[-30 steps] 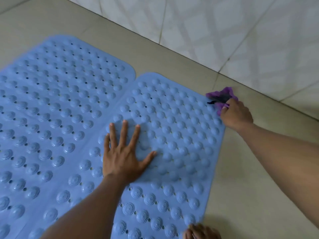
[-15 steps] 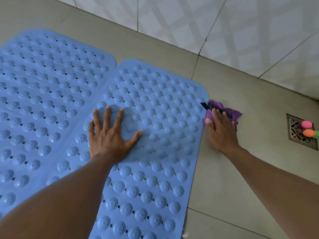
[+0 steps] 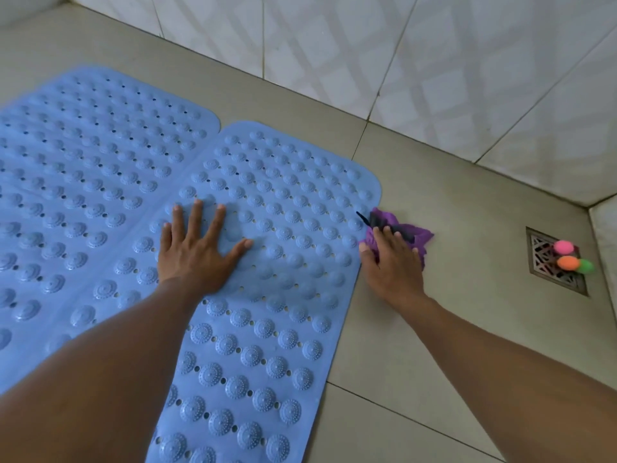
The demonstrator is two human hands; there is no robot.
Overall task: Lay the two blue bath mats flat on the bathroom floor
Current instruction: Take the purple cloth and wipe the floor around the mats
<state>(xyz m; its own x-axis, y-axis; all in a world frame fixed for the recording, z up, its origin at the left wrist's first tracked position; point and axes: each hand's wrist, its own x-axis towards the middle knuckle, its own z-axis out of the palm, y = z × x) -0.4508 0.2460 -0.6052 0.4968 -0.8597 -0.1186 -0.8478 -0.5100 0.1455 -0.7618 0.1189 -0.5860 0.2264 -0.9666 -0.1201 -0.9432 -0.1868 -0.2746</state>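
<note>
Left hand (image 3: 197,248), fingers spread flat, presses the right mat (image 3: 267,295), long axis running away; right hand (image 3: 392,262) rests on a purple cloth (image 3: 419,235) beside its edge.

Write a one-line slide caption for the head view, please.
Left hand presses right mat flat; right hand rests on purple cloth.

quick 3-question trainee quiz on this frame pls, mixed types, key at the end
1. True or false: the left hand lies flat, fingers spread, on the right mat.
2. What is under the right hand? A) purple cloth B) sponge C) brush
3. What sits on the floor drain?

Key:
1. True.
2. A, the purple cloth, on the floor at the mat's right edge.
3. Small coloured balls: pink, orange, green.
</note>
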